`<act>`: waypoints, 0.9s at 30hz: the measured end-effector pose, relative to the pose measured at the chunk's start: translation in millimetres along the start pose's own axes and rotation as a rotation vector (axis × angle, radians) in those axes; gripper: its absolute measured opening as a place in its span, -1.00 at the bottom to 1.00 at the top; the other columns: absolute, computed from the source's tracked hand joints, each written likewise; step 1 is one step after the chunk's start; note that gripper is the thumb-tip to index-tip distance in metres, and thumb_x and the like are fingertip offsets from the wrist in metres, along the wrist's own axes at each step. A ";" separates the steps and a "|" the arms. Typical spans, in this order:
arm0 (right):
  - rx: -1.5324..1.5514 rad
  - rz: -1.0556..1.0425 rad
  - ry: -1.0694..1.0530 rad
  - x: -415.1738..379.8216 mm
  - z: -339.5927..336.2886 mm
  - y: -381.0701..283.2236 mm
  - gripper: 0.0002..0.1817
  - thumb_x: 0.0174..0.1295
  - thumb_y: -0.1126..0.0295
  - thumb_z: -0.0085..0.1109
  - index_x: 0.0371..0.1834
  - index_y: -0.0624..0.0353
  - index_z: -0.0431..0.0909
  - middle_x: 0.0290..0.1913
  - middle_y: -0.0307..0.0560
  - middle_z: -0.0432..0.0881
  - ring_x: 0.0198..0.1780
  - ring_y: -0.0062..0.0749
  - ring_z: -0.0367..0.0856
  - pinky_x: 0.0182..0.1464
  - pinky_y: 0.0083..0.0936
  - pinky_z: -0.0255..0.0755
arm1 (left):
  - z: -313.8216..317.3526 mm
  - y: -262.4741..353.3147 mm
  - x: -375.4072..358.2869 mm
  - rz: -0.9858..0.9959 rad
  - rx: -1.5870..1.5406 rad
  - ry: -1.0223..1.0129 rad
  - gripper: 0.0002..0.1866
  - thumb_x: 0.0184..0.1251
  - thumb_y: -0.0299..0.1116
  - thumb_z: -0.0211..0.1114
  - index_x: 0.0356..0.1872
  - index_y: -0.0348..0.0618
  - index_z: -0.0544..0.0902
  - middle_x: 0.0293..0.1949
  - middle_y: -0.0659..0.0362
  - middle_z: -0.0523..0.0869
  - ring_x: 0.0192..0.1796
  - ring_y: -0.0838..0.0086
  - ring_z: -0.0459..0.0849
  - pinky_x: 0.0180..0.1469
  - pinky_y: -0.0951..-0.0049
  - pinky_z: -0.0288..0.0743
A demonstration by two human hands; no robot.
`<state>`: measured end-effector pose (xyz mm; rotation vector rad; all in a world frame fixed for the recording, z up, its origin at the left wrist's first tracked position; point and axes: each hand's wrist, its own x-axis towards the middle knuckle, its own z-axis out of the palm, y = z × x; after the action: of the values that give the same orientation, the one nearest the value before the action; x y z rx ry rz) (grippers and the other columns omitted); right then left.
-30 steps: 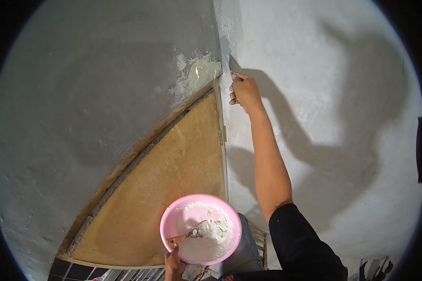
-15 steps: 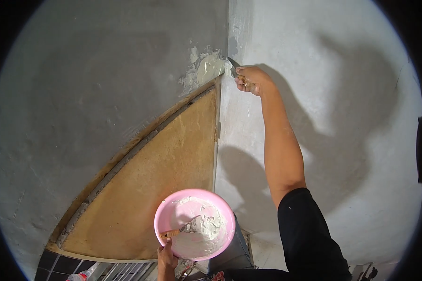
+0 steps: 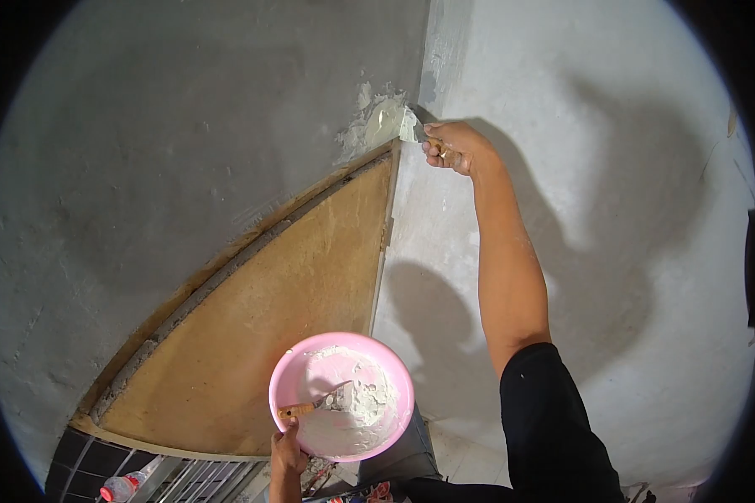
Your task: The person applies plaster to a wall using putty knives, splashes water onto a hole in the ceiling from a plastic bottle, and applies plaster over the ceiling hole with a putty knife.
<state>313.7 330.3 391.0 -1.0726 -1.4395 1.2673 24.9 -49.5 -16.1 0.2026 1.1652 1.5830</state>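
In a corner, grey wall — paste

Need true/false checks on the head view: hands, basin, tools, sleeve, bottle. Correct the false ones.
1. The left hand holds the pink basin at its rim. True.
2. No tool is in the basin. False: a scraper lies in it, handle across the rim.
3. The right hand holds a bladed tool by the white patch. True.
4. The right arm's sleeve is white. False: it is a black sleeve.
5. A red-capped bottle shows at lower left. True.
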 end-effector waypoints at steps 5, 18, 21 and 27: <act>0.001 -0.005 0.002 -11.3 7.7 -4.1 -0.92 0.48 0.43 -0.07 -0.18 0.18 0.37 -0.44 -0.23 0.40 -0.51 -0.55 0.42 -0.29 -0.42 0.65 | -3.5 -0.5 3.7 0.012 0.002 0.002 -0.61 0.45 -0.35 0.24 0.09 -0.52 0.46 -0.02 -0.16 0.66 -0.01 0.06 0.70 0.09 0.01 0.60; -0.002 -0.032 0.027 -29.2 24.2 -14.2 -0.92 0.45 0.46 -0.05 -0.17 0.24 0.37 -0.35 -0.15 0.42 -0.49 -0.53 0.47 -0.17 -0.34 0.77 | -11.6 -1.2 7.8 -0.001 -0.011 -0.017 -0.59 0.45 -0.32 0.25 0.10 -0.51 0.45 -0.01 -0.17 0.65 -0.01 0.07 0.70 0.09 0.03 0.60; 0.005 -0.034 0.036 -28.9 24.9 -12.7 -0.91 0.44 0.44 -0.02 -0.17 0.23 0.40 -0.35 -0.16 0.44 -0.48 -0.53 0.49 -0.18 -0.37 0.77 | -11.0 0.7 5.4 -0.004 -0.016 -0.017 -0.58 0.45 -0.32 0.25 0.11 -0.51 0.45 0.00 -0.16 0.65 0.01 0.07 0.70 0.10 0.04 0.60; 0.023 -0.030 0.075 -34.4 31.3 -14.8 -0.90 0.42 0.43 0.03 -0.13 0.22 0.42 -0.32 -0.16 0.46 -0.44 -0.52 0.53 -0.15 -0.36 0.76 | -15.1 0.6 7.3 -0.003 -0.039 -0.049 -0.57 0.46 -0.31 0.24 0.12 -0.50 0.45 0.02 -0.16 0.65 0.03 0.08 0.69 0.13 0.05 0.58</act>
<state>289.7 289.1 401.0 -1.0684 -1.3765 1.2078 11.8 -51.9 -26.3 0.2132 1.0957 1.5880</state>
